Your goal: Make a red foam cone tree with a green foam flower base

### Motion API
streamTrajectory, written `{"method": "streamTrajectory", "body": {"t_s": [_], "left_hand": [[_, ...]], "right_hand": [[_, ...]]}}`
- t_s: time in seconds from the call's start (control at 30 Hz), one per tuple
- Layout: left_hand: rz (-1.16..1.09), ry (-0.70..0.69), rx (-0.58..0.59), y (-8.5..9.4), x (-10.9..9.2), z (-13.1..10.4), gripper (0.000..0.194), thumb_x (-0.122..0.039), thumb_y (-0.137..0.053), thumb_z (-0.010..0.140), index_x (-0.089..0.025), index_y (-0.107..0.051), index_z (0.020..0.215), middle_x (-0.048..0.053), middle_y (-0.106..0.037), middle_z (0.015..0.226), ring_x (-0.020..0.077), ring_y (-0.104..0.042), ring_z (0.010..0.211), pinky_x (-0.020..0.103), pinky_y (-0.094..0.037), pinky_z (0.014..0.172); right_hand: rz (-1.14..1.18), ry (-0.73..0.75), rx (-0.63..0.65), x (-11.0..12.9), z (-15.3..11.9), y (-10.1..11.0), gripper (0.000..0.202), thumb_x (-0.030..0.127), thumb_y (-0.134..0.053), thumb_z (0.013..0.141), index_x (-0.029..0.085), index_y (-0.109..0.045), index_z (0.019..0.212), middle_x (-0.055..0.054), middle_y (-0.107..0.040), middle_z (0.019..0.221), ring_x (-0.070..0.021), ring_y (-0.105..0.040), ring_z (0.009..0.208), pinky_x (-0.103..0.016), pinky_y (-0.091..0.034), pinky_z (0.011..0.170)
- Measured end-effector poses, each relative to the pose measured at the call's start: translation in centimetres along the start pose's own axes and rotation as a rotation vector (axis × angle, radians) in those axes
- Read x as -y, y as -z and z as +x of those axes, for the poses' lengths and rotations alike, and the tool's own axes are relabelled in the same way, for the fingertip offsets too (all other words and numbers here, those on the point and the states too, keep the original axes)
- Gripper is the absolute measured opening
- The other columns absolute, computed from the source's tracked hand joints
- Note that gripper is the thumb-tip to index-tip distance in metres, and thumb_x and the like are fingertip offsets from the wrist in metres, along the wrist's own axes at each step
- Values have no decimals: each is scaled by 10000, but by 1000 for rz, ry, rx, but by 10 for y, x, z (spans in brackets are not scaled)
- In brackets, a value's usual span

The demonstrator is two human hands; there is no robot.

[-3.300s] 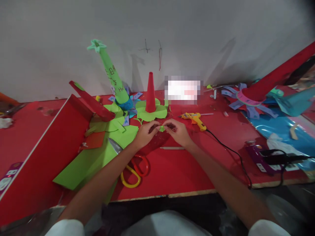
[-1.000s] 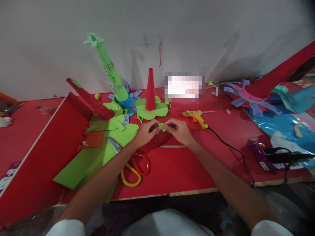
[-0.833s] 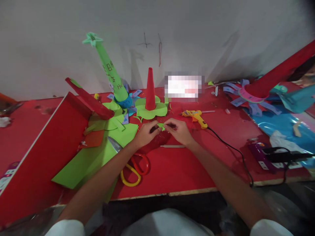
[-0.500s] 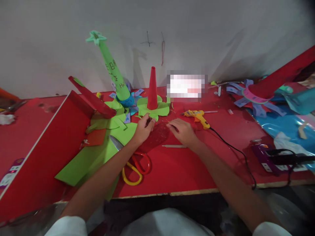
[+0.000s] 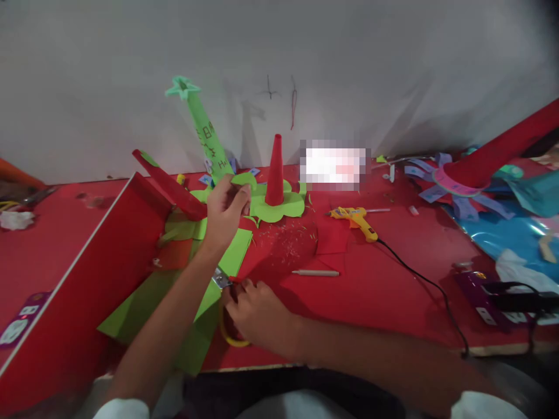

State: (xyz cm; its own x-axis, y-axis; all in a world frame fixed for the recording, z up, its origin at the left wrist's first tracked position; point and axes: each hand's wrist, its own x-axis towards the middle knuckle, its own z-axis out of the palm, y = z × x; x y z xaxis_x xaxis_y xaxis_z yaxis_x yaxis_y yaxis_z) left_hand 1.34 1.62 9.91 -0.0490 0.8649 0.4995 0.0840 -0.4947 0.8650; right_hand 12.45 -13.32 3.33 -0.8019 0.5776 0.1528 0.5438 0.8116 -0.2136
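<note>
My left hand (image 5: 227, 206) is raised over the green sheets, its fingers closed on a small curved green paper piece (image 5: 244, 179). Lower down, my right hand (image 5: 259, 317) lies over the handles of the scissors (image 5: 221, 279), fingers curled round them. A bit of the yellow handle loop shows below that hand; most of the red loop is hidden. Just right of my left hand stands a red paper cone (image 5: 275, 180) on a green flower-shaped base (image 5: 283, 212). Under my left forearm lie green paper sheets (image 5: 238, 253).
A yellow glue gun (image 5: 356, 218) with a black cord lies to the right, beyond a pen (image 5: 317, 273). A red board (image 5: 87, 279) stands slanted at left. Tall green (image 5: 207, 131) and red (image 5: 172, 186) paper cones stand behind it. A purple power strip (image 5: 483, 299) sits at right.
My left hand has moved left and up with the green piece. My right hand has come down and left from above the pen onto the scissors' handles. A red paper piece now shows near the glue gun.
</note>
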Motion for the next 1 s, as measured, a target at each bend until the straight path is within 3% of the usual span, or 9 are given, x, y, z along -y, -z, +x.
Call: {"method": "streamTrajectory", "body": {"t_s": [0.13, 0.27, 0.37, 0.47, 0.57, 0.7, 0.83, 1.0], "left_hand": [[86, -54, 74, -3, -37, 17, 242, -344, -770, 901, -212, -595, 797, -52, -509, 638, 76, -462, 524, 228, -368, 468], [-39, -233, -49, 6, -89, 28, 152, -194, -770, 856, -196, -630, 796, -47, -539, 622, 72, -474, 500, 233, -355, 432], [-105, -391, -212, 15, -124, 30, 156, -81, -732, 789, -179, -613, 765, -55, -539, 619, 58, -445, 450, 232, -308, 380], [-140, -430, -314, 15, -142, 29, 151, -59, -634, 775, -200, -583, 755, -63, -520, 593, 80, -399, 422, 250, -261, 338], [-232, -394, -341, 5, -141, 27, 173, -50, -663, 750, -199, -575, 745, -55, -484, 614, 90, -415, 464, 248, -267, 349], [-159, -315, -256, -9, -123, 25, 148, -101, -636, 864, -200, -589, 764, -44, -486, 613, 88, -419, 458, 264, -291, 403], [68, -231, -121, -23, -101, 21, 220, -188, -646, 948, -195, -594, 734, -31, -537, 634, 83, -483, 520, 251, -341, 460], [171, -107, 28, -42, -78, 12, 331, -317, -650, 1002, -202, -520, 721, -43, -480, 616, 80, -442, 531, 248, -330, 489]], "right_hand": [[98, -23, 59, -14, 1, 8, 518, 192, -658, 933, 64, -488, 1405, -129, -746, 936, -296, -708, 831, -355, -521, 592], [309, -143, 29, -35, -16, 26, 314, 221, -705, 902, 157, -585, 1185, -103, -755, 991, -271, -722, 881, -344, -537, 704], [500, -332, -115, -54, -29, 32, 255, 232, -748, 844, 201, -588, 1040, -54, -718, 880, -231, -686, 777, -320, -502, 678], [870, -483, -332, -77, -32, 32, 303, 307, -779, 798, 242, -576, 1014, 4, -662, 840, -164, -617, 678, -269, -471, 612], [1207, -470, -501, -95, -25, 30, 414, 387, -830, 732, 249, -592, 1042, 25, -603, 807, -150, -579, 685, -251, -476, 601], [1480, -459, -504, -102, -21, 24, 448, 396, -883, 664, 246, -593, 970, 22, -600, 840, -126, -560, 674, -248, -508, 611], [1569, -497, -494, -101, -31, 16, 533, 584, -890, 694, 255, -491, 820, 75, -499, 652, -91, -432, 493, -218, -399, 449], [1556, -316, -508, -108, -45, 13, 662, 850, -742, 722, 253, -458, 687, 88, -382, 485, -87, -319, 376, -232, -264, 357]]}}
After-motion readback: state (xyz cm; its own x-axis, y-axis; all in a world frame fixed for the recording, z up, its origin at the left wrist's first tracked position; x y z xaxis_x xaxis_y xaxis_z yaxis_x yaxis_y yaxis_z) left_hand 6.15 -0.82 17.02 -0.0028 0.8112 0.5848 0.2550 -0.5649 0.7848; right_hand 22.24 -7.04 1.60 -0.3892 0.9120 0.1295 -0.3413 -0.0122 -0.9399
